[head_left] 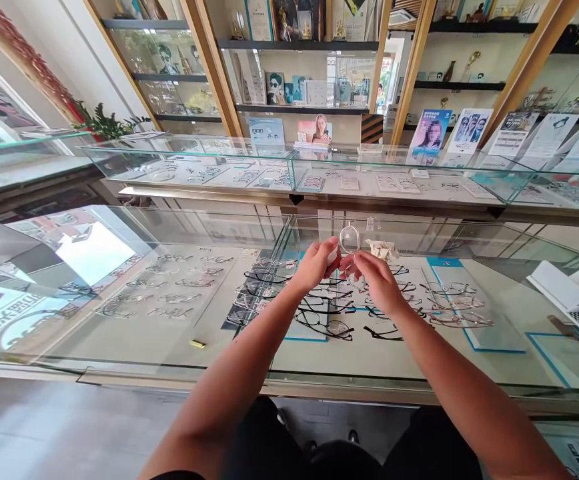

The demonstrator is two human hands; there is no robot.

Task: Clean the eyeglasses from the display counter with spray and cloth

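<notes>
So the thing in play is a thin-rimmed pair of eyeglasses [350,238], held up over the glass table, right between the two hands. One rim sticks up past the fingertips, and what looks like the other sits lower, so I'd call the long axis roughly up-and-down from here. Both hands look closed on it: the left hand [316,263] grips from the left, thumb on top, and the right hand [377,277] pinches from the right. Neither is clearly nearer. Can't tell if there's also something pale under the left thumb. Just past the right hand there's a crumpled whitish cloth [382,249], or maybe tissue. Below are rows of dark-framed glasses [314,323] inside the table [249,353], a little yellow item [197,344] off left, and another glass display case [292,167] beyond.
</notes>
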